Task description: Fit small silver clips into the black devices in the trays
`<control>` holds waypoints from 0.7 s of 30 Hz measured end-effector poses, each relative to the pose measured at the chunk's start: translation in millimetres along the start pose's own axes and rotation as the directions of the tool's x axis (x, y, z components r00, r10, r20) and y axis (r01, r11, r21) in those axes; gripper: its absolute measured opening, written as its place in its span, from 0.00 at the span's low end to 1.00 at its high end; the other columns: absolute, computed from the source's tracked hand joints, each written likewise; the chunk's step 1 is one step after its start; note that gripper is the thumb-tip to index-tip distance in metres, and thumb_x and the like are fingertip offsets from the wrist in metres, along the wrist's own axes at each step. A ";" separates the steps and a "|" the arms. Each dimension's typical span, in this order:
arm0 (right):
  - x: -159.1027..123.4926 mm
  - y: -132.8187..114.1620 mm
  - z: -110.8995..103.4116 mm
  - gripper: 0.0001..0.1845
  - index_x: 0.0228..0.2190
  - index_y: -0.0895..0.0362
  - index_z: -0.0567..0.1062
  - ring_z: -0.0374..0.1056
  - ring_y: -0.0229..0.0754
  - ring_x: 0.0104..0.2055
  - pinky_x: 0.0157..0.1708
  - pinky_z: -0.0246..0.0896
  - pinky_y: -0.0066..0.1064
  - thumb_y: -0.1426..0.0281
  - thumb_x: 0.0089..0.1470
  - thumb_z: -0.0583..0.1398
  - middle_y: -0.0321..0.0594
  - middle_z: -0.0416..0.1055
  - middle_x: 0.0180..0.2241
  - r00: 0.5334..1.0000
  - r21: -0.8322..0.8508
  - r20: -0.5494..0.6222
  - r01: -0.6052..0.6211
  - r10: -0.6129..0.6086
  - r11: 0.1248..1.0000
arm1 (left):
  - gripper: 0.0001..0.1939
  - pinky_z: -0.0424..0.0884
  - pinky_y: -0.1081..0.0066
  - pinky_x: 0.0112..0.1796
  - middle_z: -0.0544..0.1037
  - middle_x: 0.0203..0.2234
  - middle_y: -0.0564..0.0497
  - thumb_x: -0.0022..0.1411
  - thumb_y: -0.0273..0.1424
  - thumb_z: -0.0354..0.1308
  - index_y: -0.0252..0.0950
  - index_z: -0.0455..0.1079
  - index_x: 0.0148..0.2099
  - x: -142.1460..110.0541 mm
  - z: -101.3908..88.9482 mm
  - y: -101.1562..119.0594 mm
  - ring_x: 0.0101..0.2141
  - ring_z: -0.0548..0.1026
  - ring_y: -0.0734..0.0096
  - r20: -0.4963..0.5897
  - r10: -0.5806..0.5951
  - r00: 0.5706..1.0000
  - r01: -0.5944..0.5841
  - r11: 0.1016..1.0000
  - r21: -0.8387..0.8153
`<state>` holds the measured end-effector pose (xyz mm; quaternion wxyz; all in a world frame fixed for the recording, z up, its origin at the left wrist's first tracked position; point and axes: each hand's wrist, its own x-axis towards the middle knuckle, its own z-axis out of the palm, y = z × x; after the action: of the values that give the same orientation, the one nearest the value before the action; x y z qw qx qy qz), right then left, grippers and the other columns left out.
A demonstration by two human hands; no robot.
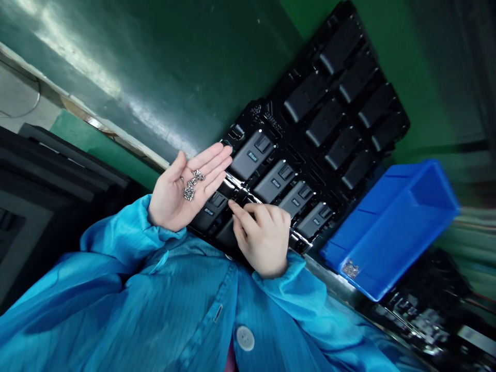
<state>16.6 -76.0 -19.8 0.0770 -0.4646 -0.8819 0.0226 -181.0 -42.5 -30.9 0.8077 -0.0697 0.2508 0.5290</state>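
Pale glare across green surface point(182, 62), blurry right edge.

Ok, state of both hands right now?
Left hand: open, palm up, holding small loose screws.
Right hand: fingers bent, fingertips near a Riton-marked unit; cannot tell if it holds anything.

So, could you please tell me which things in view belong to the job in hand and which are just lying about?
Seemingly in the job:
small screws on the left hand's open palm
grey boxes marked Riton, by the right hand
perhaps the blue bin, with small metal bits inside

Seemingly lying about:
dark panels
blurred parts beyond the bin
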 end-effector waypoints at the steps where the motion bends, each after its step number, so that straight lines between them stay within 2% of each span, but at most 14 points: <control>1: 0.6 0.0 -2.9 0.14 0.47 0.53 0.76 0.63 0.43 0.38 0.41 0.53 0.38 0.73 0.59 0.61 0.38 0.73 0.33 1.000 0.018 0.004 -0.010 0.010 1.000 | 0.32 0.55 0.69 0.64 0.67 0.63 0.47 0.74 0.44 0.31 0.35 0.43 0.73 -0.7 0.8 -1.8 0.64 0.61 0.69 0.010 -0.012 1.000 0.012 1.000 -0.007; 5: 11.5 -3.9 -20.0 0.08 0.40 0.55 0.76 0.65 0.41 0.37 0.41 0.55 0.37 0.74 0.58 0.61 0.38 0.72 0.33 0.994 0.203 -0.076 -0.064 0.080 0.977 | 0.33 0.56 0.68 0.64 0.65 0.64 0.45 0.74 0.44 0.32 0.32 0.44 0.73 -3.9 5.6 -12.4 0.65 0.61 0.67 0.067 -0.079 0.995 0.081 0.996 -0.031; 9: 27.3 -16.6 -32.2 0.02 0.34 0.55 0.74 0.66 0.40 0.37 0.40 0.56 0.36 0.73 0.57 0.62 0.37 0.73 0.33 0.985 0.321 -0.138 -0.057 0.106 0.946 | 0.33 0.54 0.67 0.65 0.65 0.64 0.44 0.74 0.43 0.31 0.29 0.47 0.72 -6.3 10.7 -25.3 0.65 0.61 0.65 0.103 -0.142 0.985 0.145 0.989 -0.029; 13: 35.1 -27.9 -30.0 0.02 0.32 0.54 0.74 0.64 0.42 0.37 0.38 0.53 0.36 0.71 0.59 0.61 0.36 0.73 0.32 0.989 0.265 -0.074 -0.102 0.126 0.959 | 0.33 0.51 0.65 0.66 0.66 0.63 0.43 0.74 0.44 0.31 0.28 0.57 0.68 -6.8 10.8 -35.4 0.66 0.58 0.64 0.135 -0.147 0.980 0.147 0.989 0.010; 17: 35.8 -30.3 -26.2 0.04 0.31 0.55 0.74 0.62 0.43 0.36 0.38 0.51 0.37 0.70 0.59 0.61 0.37 0.72 0.31 0.989 0.155 -0.032 -0.140 0.147 0.978 | 0.32 0.48 0.64 0.67 0.66 0.63 0.46 0.74 0.44 0.31 0.31 0.68 0.61 -6.1 8.3 -40.9 0.67 0.56 0.63 0.178 -0.121 0.977 0.115 0.992 0.042; 21: 37.6 -30.8 -27.5 0.05 0.29 0.55 0.74 0.61 0.43 0.35 0.37 0.50 0.37 0.71 0.58 0.61 0.37 0.71 0.29 0.992 0.067 -0.007 -0.127 0.128 0.990 | 0.31 0.46 0.64 0.67 0.68 0.63 0.49 0.74 0.43 0.32 0.35 0.72 0.57 -5.6 8.8 -44.6 0.67 0.55 0.64 0.162 -0.103 0.981 0.094 0.994 0.064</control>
<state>-25.1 -63.4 15.2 0.0960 -0.5174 -0.8486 0.0543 -140.2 -63.0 -27.4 0.8526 -0.0154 0.1938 0.4851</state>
